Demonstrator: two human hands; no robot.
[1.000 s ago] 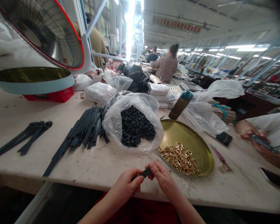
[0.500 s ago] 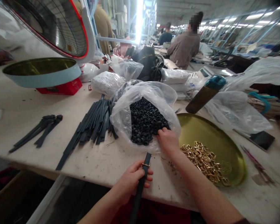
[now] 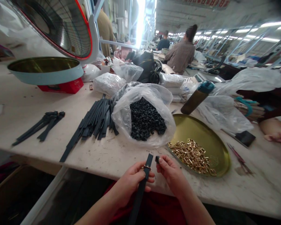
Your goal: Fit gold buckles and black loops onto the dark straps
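Left grip [image 3: 133, 181] closed round black strap [image 3: 144, 178] with gold buckle [image 3: 147, 167], at near desk [image 3: 107, 156] edge. Right grip [image 3: 170, 172] pinches small black loop [image 3: 157, 159] beside strap tip. Step: judged loop threading. Next: align loop opening squarely with tip.

Two hands [image 3: 150, 178], one strap [image 3: 141, 184], one loop [image 3: 157, 159], one gold tray [image 3: 208, 140], one bottle [image 3: 196, 97].

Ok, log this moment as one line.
left hand: holds black strap with gold buckle | right hand: pinches small black loop beside strap tip | bag of black loops, gold tray behind
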